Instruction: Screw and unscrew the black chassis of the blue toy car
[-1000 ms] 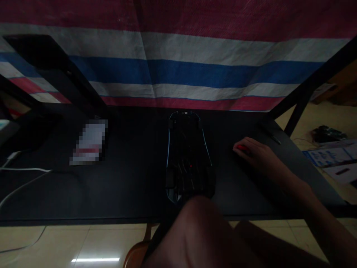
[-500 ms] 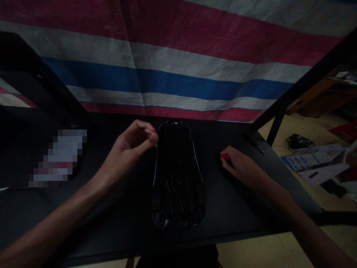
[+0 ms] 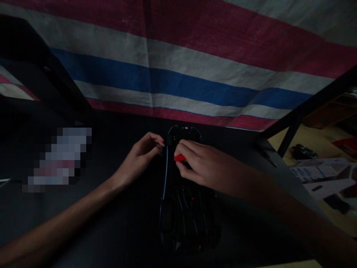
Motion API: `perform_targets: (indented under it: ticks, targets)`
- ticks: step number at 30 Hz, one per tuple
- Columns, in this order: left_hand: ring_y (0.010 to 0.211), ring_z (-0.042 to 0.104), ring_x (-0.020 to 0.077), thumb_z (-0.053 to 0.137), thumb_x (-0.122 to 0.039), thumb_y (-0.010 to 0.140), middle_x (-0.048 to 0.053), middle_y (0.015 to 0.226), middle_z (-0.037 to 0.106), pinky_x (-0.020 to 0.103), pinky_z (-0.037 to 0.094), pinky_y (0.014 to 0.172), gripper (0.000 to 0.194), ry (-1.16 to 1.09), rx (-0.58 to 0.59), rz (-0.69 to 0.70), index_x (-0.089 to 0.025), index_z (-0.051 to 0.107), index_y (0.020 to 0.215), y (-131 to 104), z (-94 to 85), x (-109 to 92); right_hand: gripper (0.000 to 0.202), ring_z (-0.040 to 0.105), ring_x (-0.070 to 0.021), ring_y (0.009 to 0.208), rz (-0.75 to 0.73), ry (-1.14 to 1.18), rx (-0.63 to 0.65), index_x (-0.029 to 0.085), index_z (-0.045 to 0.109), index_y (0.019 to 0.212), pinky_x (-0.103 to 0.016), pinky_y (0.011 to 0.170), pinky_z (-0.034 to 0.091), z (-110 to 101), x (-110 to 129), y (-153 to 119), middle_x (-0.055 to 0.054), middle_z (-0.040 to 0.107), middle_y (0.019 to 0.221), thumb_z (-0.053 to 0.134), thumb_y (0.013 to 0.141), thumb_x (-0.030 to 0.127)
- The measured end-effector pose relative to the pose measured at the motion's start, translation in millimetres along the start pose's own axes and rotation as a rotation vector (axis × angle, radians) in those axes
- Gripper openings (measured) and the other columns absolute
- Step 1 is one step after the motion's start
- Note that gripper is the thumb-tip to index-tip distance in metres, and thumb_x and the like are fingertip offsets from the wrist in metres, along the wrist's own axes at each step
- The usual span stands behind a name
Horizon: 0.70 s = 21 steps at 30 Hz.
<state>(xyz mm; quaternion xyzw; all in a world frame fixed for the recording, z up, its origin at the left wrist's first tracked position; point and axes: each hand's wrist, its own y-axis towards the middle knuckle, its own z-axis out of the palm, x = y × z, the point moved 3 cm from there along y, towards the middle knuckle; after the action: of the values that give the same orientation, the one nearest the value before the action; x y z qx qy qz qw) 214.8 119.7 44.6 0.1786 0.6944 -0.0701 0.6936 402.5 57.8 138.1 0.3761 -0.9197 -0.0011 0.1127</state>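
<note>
A black toy car (image 3: pixel 192 219) with blue edge lines lies wheels-up on the dark table, its underside facing me. Over the upper middle of that underside is my right hand (image 3: pixel 199 162), its fingers closed around a small red piece (image 3: pixel 180 158) whose kind I cannot make out. My left hand (image 3: pixel 146 150) hovers by the car's left edge near the front wheel. Its thumb and fingertips are curled close together; a tiny dark spot shows at the tips, too small to name. My right hand hides part of the car's middle and right side.
A thin screwdriver-like tool (image 3: pixel 266 154) lies at the table's right edge. A blurred-out flat item (image 3: pixel 60 156) is at the left. Behind the table (image 3: pixel 122 219) hangs a striped sheet (image 3: pixel 178 85), with dark frame posts at both sides. Papers (image 3: pixel 315 171) lie on the floor.
My right hand has moved left from the tabletop to above the car, carrying the red piece. My left hand stays by the car's left edge. The view has shifted slightly.
</note>
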Motion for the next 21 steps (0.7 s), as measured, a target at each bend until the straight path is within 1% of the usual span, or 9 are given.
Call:
perform_targets:
  ticks: [3,6,9,11,14,17,19,21]
  targets:
    - [0.102,0.066,0.0228,0.071,-0.023,0.093,0.003,0.105,0.069,0.037,0.052,0.093,0.014,0.003,0.036,-0.004,-0.021,0.067,0.106,1,-2.8,1,0.014,0.068,-0.0227,0.095,-0.107,-0.174,0.054,0.012,0.067,0.108,-0.037,0.089,0.055,4,9,15,-0.011,0.07,0.103,0.055,0.11,0.02]
    - [0.102,0.066,0.0238,0.071,-0.026,0.094,0.004,0.106,0.069,0.04,0.053,0.095,0.016,-0.001,0.092,-0.012,-0.021,0.066,0.108,-1,-2.6,1,0.02,0.07,-0.0257,0.103,-0.169,-0.295,0.112,0.006,0.069,0.116,-0.039,0.093,0.057,4,15,20,-0.015,0.072,0.108,0.054,0.11,0.018]
    - [0.104,0.067,0.0245,0.071,-0.028,0.095,0.004,0.108,0.069,0.042,0.053,0.098,0.017,-0.015,0.119,-0.025,-0.021,0.065,0.109,-4,-1.1,-2,0.025,0.071,-0.0298,0.111,-0.211,-0.369,0.199,0.004,0.07,0.121,-0.042,0.096,0.058,1,21,23,-0.019,0.073,0.119,0.051,0.111,0.017]
    - [0.106,0.068,0.0257,0.072,-0.029,0.093,0.004,0.108,0.07,0.044,0.054,0.1,0.02,-0.017,0.135,-0.052,-0.022,0.065,0.11,-7,-0.7,-6,0.025,0.072,-0.0312,0.113,-0.23,-0.385,0.252,0.005,0.071,0.12,-0.044,0.096,0.058,0,24,25,-0.02,0.073,0.124,0.051,0.111,0.017]
    - [0.114,0.069,0.0299,0.077,-0.032,0.09,0.005,0.112,0.072,0.05,0.053,0.104,0.029,-0.003,0.179,-0.128,-0.025,0.064,0.115,-11,-1.9,-12,0.02,0.072,-0.0307,0.109,-0.198,-0.345,0.264,0.007,0.071,0.117,-0.045,0.093,0.057,-1,23,28,-0.018,0.074,0.12,0.055,0.109,0.016]
    - [0.126,0.067,0.0325,0.078,-0.034,0.09,0.007,0.122,0.073,0.053,0.05,0.111,0.041,-0.013,0.236,-0.222,-0.026,0.061,0.126,-15,-2.8,-18,0.015,0.07,-0.0282,0.106,-0.135,-0.213,0.26,0.009,0.067,0.118,-0.042,0.092,0.054,-3,17,27,-0.014,0.073,0.116,0.059,0.107,0.015]
    - [0.13,0.066,0.032,0.078,-0.035,0.091,0.008,0.126,0.072,0.053,0.048,0.114,0.046,-0.048,0.277,-0.263,-0.026,0.057,0.131,-17,-1.3,-20,0.01,0.069,-0.0247,0.103,-0.11,-0.092,0.218,0.012,0.065,0.114,-0.038,0.091,0.051,-7,11,23,-0.011,0.071,0.113,0.059,0.109,0.017]
    - [0.131,0.065,0.0315,0.078,-0.035,0.09,0.008,0.129,0.07,0.052,0.048,0.114,0.051,-0.077,0.3,-0.281,-0.026,0.053,0.134,-19,1.4,-21,0.007,0.066,-0.0204,0.097,-0.064,0.037,0.144,0.015,0.062,0.107,-0.034,0.086,0.048,-14,4,18,-0.008,0.069,0.108,0.056,0.11,0.017]
